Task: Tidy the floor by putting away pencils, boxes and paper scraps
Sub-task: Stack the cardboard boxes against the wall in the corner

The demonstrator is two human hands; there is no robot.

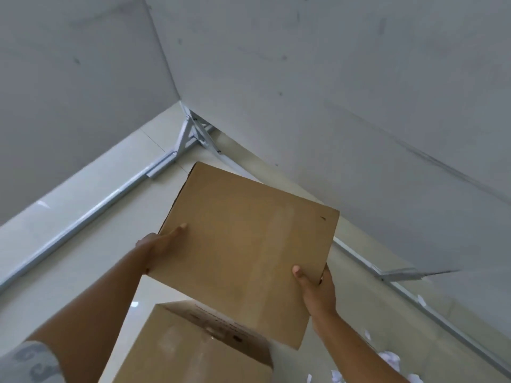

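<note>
Box [243,244]: centre of frame, held up tilted — above a second box [193,352] at the bottom.
Left hand [157,247]: grips its left edge, thumb on top.
Right hand [318,291]: grips its lower right corner.
Scraps [390,359]: lower right, on the floor [69,244].

Grey wall panels [331,78] meet at a corner above metal brackets [190,136].

Held box [243,244] above 2nd box [193,352], btwn both hands; paper scraps [388,357] on floor, lower right.
</note>
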